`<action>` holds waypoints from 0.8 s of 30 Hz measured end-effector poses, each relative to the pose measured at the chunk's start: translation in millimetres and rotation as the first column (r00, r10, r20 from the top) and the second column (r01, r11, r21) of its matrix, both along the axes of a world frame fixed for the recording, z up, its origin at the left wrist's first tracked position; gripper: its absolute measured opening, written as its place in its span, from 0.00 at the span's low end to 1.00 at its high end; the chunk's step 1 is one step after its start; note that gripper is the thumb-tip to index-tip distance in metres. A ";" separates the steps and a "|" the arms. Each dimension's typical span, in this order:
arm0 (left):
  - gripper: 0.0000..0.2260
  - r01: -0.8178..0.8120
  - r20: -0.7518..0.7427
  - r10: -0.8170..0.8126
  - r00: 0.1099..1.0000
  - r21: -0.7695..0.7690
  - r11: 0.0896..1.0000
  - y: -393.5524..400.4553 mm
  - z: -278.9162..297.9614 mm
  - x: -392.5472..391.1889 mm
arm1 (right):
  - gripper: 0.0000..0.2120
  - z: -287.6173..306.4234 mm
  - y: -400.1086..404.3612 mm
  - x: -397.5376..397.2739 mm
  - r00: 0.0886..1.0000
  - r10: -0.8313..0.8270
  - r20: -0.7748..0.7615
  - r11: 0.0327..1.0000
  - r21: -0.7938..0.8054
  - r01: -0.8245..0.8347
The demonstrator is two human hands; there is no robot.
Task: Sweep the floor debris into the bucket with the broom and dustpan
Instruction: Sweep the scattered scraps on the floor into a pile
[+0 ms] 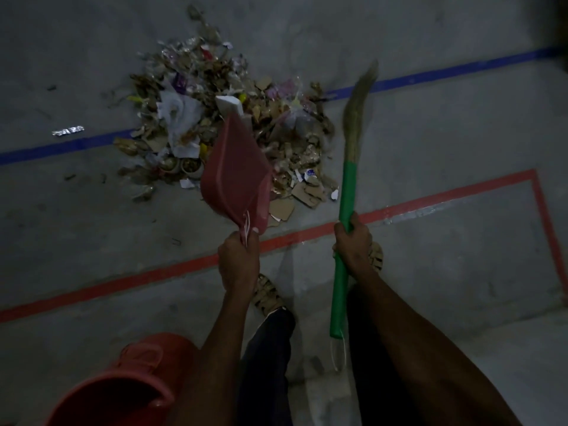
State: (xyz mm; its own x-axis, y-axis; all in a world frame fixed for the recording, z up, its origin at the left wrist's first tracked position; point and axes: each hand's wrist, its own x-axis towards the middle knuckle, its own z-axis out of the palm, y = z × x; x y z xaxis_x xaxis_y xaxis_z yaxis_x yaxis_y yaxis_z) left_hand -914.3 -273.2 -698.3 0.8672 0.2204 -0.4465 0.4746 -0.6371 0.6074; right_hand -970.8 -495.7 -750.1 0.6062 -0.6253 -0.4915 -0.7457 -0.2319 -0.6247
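Nearest the camera, a red bucket (123,382) stands on the floor (445,241) at lower left, beside the person's left forearm and well behind the work. The left hand (238,259) has its grip closed round the handle of a red dustpan (235,176), which is held raised and tilted over the near edge of the debris pile (221,124); whether its lip touches the floor cannot be told. The right hand (353,241) is clamped on the green handle of a broom (349,186), whose bristles, blurred, sit at the pile's right flank, near a blue floor line (461,70).

The pile, mixed cardboard scraps, paper and wrappers, lies wholly on the floor between the blue line and a red floor line (138,278); none appears in the pan.

Probable hazards:
- A pan lip not seated flat would let scraps slide beneath it.
- A hard stroke from the right could scatter light paper leftward, beyond the pan.
- Bulky pieces may overfill the pan and spill during the carry back to the bucket.
- Dim lighting may hide outlying fragments at left.
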 end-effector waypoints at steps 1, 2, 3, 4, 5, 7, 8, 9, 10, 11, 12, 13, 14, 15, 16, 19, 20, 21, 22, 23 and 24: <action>0.17 -0.038 -0.001 0.038 0.999 -0.014 0.999 3.7 4.6 1.6 | 0.09 5.9 2.4 6.0 0.999 0.041 0.016 0.999 -0.005 -0.041; 0.17 -0.079 -0.006 0.079 0.997 -0.025 0.997 7.7 8.6 3.3 | 0.09 12.9 6.1 12.5 0.996 0.081 0.030 0.997 0.000 -0.081; 0.17 -0.139 -0.012 0.139 0.990 -0.036 0.990 14.7 16.3 5.6 | 0.09 19.1 11.7 21.3 0.990 0.135 0.050 0.991 0.009 -0.136; 0.17 -0.207 -0.020 0.206 0.978 -0.051 0.977 22.3 24.2 8.2 | 0.10 25.4 17.8 30.7 0.981 0.189 0.052 0.982 0.010 -0.190; 0.16 -0.276 -0.033 0.274 0.961 -0.061 0.959 32.8 32.3 11.2 | 0.10 31.8 26.9 41.9 0.968 0.244 0.050 0.970 0.004 -0.245; 0.16 -0.374 -0.040 0.372 0.927 -0.042 0.927 52.6 46.0 16.6 | 0.11 41.6 43.8 65.2 0.945 0.325 0.033 0.945 0.015 -0.326; 0.16 -0.411 -0.030 0.410 0.912 -0.032 0.911 66.3 52.0 19.0 | 0.11 47.3 57.1 77.9 0.929 0.369 0.032 0.928 0.039 -0.370; 0.16 -0.442 -0.021 0.441 0.897 -0.028 0.897 79.8 57.4 21.3 | 0.10 51.5 70.7 89.2 0.911 0.410 0.039 0.909 0.071 -0.412; 0.15 -0.467 -0.017 0.467 0.884 -0.025 0.884 94.6 61.2 22.9 | 0.09 55.7 86.9 100.5 0.891 0.451 0.050 0.885 0.104 -0.454; 0.15 -0.488 -0.012 0.488 0.873 -0.019 0.872 108.4 65.8 25.0 | 0.09 57.4 102.5 111.7 0.871 0.488 0.064 0.860 0.136 -0.492; 0.15 -0.504 0.000 0.504 0.864 -0.007 0.864 120.4 67.3 26.0 | 0.09 59.8 117.2 121.3 0.852 0.518 0.071 0.837 0.161 -0.523; 0.15 -0.530 0.011 0.530 0.848 -0.001 0.848 134.8 68.6 27.9 | 0.09 59.9 135.1 133.4 0.828 0.554 0.089 0.809 0.179 -0.560; 0.15 -0.557 0.022 0.557 0.830 0.002 0.830 147.7 68.0 28.9 | 0.10 58.1 151.4 144.3 0.803 0.589 0.095 0.782 0.185 -0.596; 0.15 -0.590 0.023 0.590 0.807 0.005 0.808 159.1 66.7 30.9 | 0.09 55.5 167.5 155.4 0.774 0.626 0.100 0.751 0.192 -0.632; 0.15 -0.623 0.023 0.623 0.782 0.012 0.782 170.0 64.3 33.4 | 0.09 54.2 183.8 167.7 0.748 0.658 0.092 0.722 0.208 -0.660; 0.16 -0.713 -0.005 0.715 0.699 0.063 0.698 199.4 55.3 42.3 | 0.09 38.2 232.4 203.1 0.672 0.735 0.089 0.626 0.294 -0.723; 0.16 -0.740 -0.010 0.743 0.670 0.083 0.668 209.2 49.5 47.2 | 0.10 30.1 249.6 216.4 0.644 0.761 0.082 0.590 0.326 -0.738; 0.16 -0.760 -0.011 0.765 0.644 0.099 0.642 218.6 44.2 52.9 | 0.12 20.5 265.7 229.2 0.614 0.785 0.079 0.555 0.352 -0.754; 0.17 -0.772 -0.014 0.778 0.628 0.114 0.625 226.2 39.0 57.8 | 0.12 12.0 279.8 240.3 0.587 0.807 0.070 0.523 0.377 -0.764; 0.17 -0.790 -0.014 0.797 0.604 0.121 0.601 235.7 31.5 64.5 | 0.13 1.3 297.7 253.6 0.559 0.826 0.070 0.487 0.408 -0.772; 0.17 -0.808 -0.015 0.815 0.580 0.122 0.577 244.7 24.2 70.8 | 0.14 -10.1 315.2 266.3 0.531 0.844 0.067 0.454 0.438 -0.776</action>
